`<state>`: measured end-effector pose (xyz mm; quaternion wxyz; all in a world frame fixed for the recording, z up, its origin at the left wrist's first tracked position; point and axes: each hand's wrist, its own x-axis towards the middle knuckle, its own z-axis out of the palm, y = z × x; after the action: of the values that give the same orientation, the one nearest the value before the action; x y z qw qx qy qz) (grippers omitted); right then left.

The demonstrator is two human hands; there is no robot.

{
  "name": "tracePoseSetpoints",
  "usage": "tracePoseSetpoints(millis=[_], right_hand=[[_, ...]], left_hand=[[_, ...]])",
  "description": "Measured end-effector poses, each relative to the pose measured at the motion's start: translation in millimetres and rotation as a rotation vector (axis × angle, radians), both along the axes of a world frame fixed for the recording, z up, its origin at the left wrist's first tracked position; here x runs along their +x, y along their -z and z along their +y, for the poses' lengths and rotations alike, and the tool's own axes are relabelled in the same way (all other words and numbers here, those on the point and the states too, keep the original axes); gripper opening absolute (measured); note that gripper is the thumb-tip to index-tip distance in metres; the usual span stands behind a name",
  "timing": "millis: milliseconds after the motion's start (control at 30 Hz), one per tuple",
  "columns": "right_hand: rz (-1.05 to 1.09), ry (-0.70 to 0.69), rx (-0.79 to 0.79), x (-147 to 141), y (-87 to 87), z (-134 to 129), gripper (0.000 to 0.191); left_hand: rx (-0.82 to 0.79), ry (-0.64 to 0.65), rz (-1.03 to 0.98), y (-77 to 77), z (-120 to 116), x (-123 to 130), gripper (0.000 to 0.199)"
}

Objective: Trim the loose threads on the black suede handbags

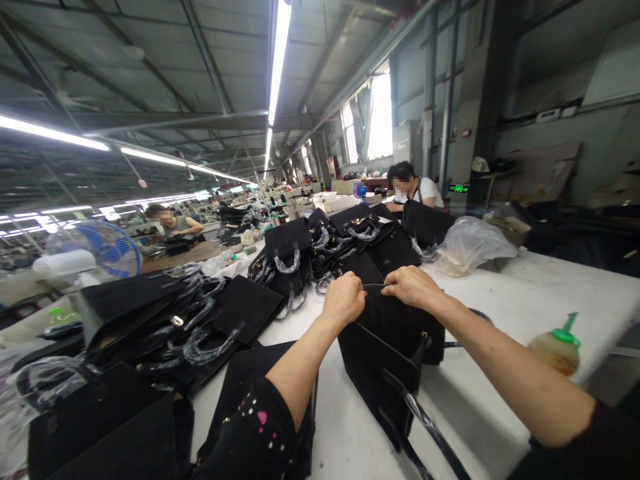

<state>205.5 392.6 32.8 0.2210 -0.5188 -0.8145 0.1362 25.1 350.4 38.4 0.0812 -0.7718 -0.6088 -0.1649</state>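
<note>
A black handbag (395,333) lies tilted on the white table in front of me, its plastic-wrapped handle (425,423) hanging toward the near edge. Above the bag's far edge, my left hand (345,297) is closed, with fingers curled together. Just to its right, my right hand (411,287) pinches with thumb and forefinger. A thin pale strand (374,286) stretches across the short gap between both hands. Whether it is joined to the bag cannot be made out.
Black handbags (185,313) with wrapped handles pile up at left, and more bags (345,240) lie ahead. A clear plastic bag (473,247) and a green-capped squeeze bottle (557,348) stand on the white table (550,280). A blue fan (107,247) and two people are farther off.
</note>
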Motion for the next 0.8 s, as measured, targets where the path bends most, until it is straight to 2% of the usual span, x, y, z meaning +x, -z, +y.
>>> tracePoseSetpoints(millis=[167, 300, 433, 600, 700, 800], right_hand=[[0.166, -0.149, -0.125, 2.8, 2.6, 6.4, 0.015], [0.353, -0.266, -0.262, 31.8, 2.8, 6.4, 0.038], [0.447, -0.231, -0.366, 60.4, 12.0, 6.3, 0.035], [0.305, -0.135, -0.247, 59.8, 22.3, 4.1, 0.025], [0.202, -0.069, -0.127, 53.5, 17.9, 2.4, 0.016], [0.114, -0.042, -0.047, 48.0, 9.3, 0.1, 0.015]], left_hand=[[-0.002, -0.003, -0.012, -0.2, -1.6, -0.1, 0.014], [-0.018, -0.002, -0.038, 0.4, -1.9, -0.5, 0.014], [0.006, 0.022, -0.043, 0.8, -0.9, -1.2, 0.015], [0.013, 0.025, -0.039, 1.1, 0.1, -1.1, 0.016], [0.020, 0.017, -0.036, 1.6, 0.9, -0.5, 0.015], [0.007, 0.007, -0.040, 1.5, 0.8, -0.1, 0.014]])
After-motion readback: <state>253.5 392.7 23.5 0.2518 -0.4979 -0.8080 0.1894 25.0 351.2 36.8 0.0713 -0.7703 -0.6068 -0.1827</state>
